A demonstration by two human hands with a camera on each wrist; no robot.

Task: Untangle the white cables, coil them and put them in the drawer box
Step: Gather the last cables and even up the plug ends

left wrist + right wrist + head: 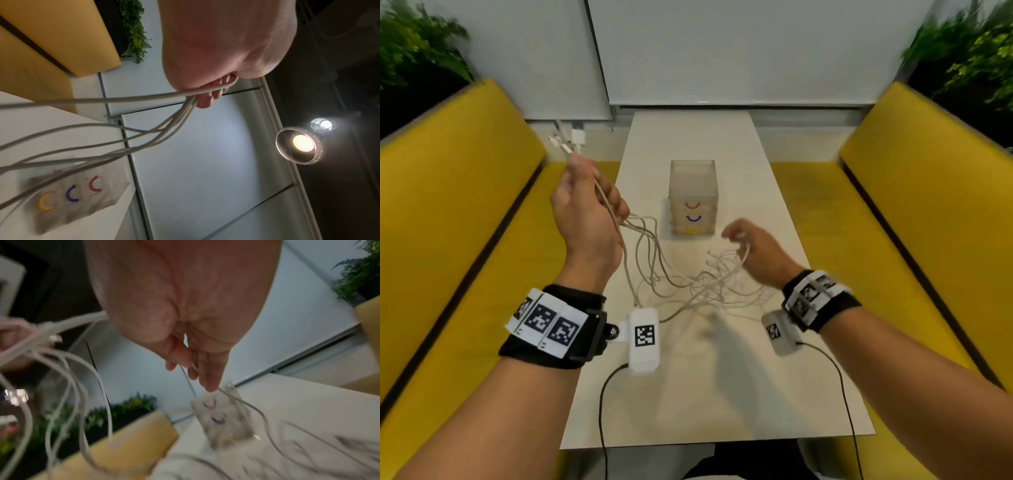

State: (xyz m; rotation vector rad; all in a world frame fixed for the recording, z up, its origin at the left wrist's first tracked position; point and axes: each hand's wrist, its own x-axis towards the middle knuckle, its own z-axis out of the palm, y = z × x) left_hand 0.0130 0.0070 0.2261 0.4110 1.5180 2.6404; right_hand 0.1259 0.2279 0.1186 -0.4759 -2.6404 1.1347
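Observation:
Several white cables lie tangled on the white table. My left hand, raised above the table's left edge, grips a bundle of them, with plug ends sticking up above the fingers. My right hand hovers low over the tangle with one thin cable strand hooked between its curled fingers. The clear drawer box, with red, blue and yellow handles, stands beyond the cables at the table's middle, all drawers closed.
Yellow benches run along both sides of the table. A white wall panel closes the far end, with green plants in the corners. Black leads trail from the wrist cameras over the near table edge.

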